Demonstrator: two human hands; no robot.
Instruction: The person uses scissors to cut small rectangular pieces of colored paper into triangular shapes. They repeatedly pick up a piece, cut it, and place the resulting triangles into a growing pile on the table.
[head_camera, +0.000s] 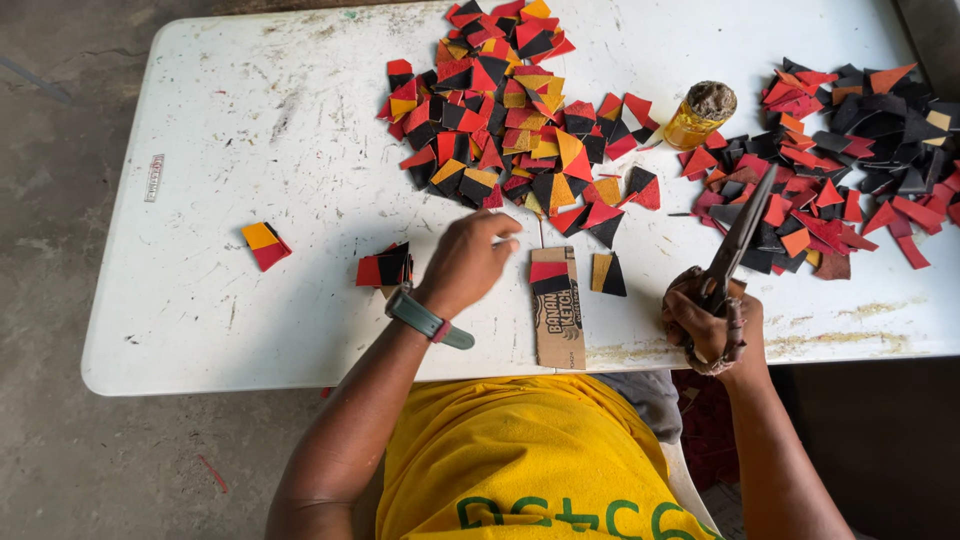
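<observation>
2 hands (470, 262): 1 scissors (735, 245), 1 cardboard strip (558, 310), 1 jar (701, 115).

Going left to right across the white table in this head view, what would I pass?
Lone yellow-and-red piece → small stack of pieces → left hand → cardboard strip → right hand holding scissors → black-and-red heap.

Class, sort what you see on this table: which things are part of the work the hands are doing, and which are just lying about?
In the work:
left hand, reaching over the cardboard strip
right hand, gripping the scissors
big pile of glued colour pieces
glue jar

Lying about:
lone yellow-and-red piece
small stack by the wrist
heap of cut scraps
</observation>
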